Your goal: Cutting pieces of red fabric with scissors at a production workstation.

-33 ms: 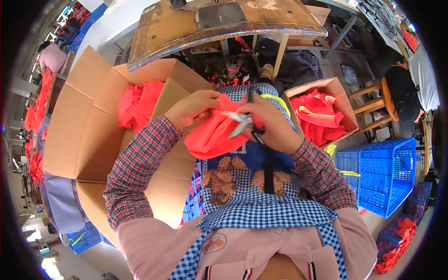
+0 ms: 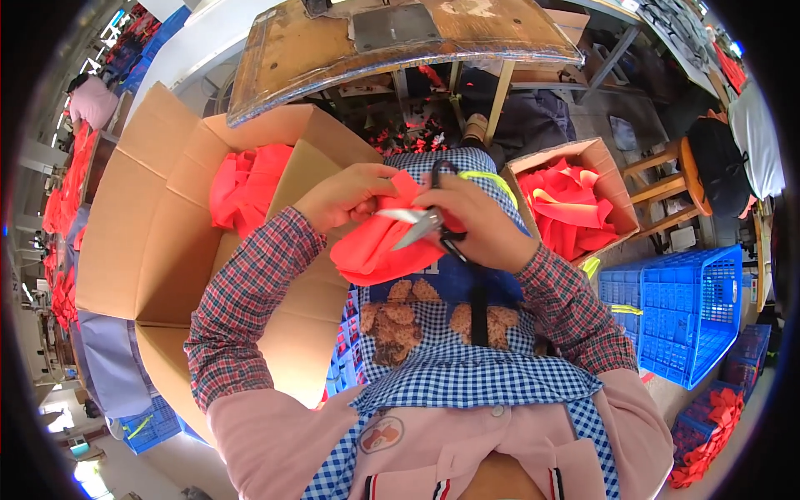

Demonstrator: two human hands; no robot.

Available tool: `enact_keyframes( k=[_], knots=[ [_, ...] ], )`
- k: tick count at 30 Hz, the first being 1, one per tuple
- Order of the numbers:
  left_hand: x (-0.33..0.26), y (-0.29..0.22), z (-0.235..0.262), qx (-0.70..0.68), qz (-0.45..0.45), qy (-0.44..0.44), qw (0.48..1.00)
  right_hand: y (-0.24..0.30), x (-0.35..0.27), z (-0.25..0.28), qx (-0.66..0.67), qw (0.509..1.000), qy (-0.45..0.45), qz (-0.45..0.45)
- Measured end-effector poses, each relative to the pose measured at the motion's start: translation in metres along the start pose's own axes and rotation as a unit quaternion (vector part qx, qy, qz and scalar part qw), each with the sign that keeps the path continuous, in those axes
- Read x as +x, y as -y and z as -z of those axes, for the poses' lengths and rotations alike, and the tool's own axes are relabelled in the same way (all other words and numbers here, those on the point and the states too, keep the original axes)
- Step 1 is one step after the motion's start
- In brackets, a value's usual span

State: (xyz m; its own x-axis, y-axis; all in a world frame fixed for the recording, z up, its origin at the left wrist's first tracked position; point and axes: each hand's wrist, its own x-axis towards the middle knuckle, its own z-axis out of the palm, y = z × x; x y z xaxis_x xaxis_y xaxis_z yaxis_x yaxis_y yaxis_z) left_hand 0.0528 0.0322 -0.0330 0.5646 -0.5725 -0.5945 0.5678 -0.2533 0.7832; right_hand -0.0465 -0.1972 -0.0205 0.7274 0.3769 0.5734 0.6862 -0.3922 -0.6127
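Observation:
Over my lap, my left hand (image 2: 346, 196) pinches the upper edge of a folded piece of red fabric (image 2: 379, 250). The cloth hangs down from those fingers toward my apron. My right hand (image 2: 479, 217) is closed round a pair of scissors (image 2: 421, 225) with black handles. Their silver blades are spread and point left, lying across the front of the red fabric. Whether the cloth's edge lies between the blades I cannot tell. Part of the handles is hidden by my right fingers.
A large open cardboard box (image 2: 158, 225) with red fabric inside stands at my left. On the right are a smaller cardboard box (image 2: 521, 171) full of red pieces, a blue plastic crate (image 2: 667, 312) and a wooden stool (image 2: 692, 179). A worn wooden table (image 2: 308, 58) stands ahead.
The scissors have shifted slightly left with my right hand, and their blades lie further over the red fabric. My left hand keeps its hold, almost unmoved.

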Motion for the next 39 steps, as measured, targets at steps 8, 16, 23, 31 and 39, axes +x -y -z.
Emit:
enact_keyframes(
  k=[8,16,23,31,39],
  knots=[
    [-0.020,-0.020,-0.011,-0.087,-0.197,-0.135,0.967,-0.023,-0.005,-0.025,0.040,0.986,-0.060,-0.152],
    [-0.036,-0.027,-0.060,0.031,-0.179,-0.110,0.977,-0.029,-0.006,-0.036,0.093,0.963,-0.150,-0.202],
    [-0.035,-0.031,-0.040,-0.107,-0.236,-0.058,0.964,-0.026,-0.002,-0.020,0.401,0.871,-0.104,-0.263],
    [-0.034,-0.032,-0.055,-0.077,-0.266,-0.068,0.959,-0.021,-0.002,-0.016,0.519,0.798,-0.087,-0.294],
    [-0.029,-0.016,-0.055,-0.166,-0.190,-0.027,0.967,-0.013,0.000,-0.020,0.502,0.812,-0.095,-0.281]
  ],
)
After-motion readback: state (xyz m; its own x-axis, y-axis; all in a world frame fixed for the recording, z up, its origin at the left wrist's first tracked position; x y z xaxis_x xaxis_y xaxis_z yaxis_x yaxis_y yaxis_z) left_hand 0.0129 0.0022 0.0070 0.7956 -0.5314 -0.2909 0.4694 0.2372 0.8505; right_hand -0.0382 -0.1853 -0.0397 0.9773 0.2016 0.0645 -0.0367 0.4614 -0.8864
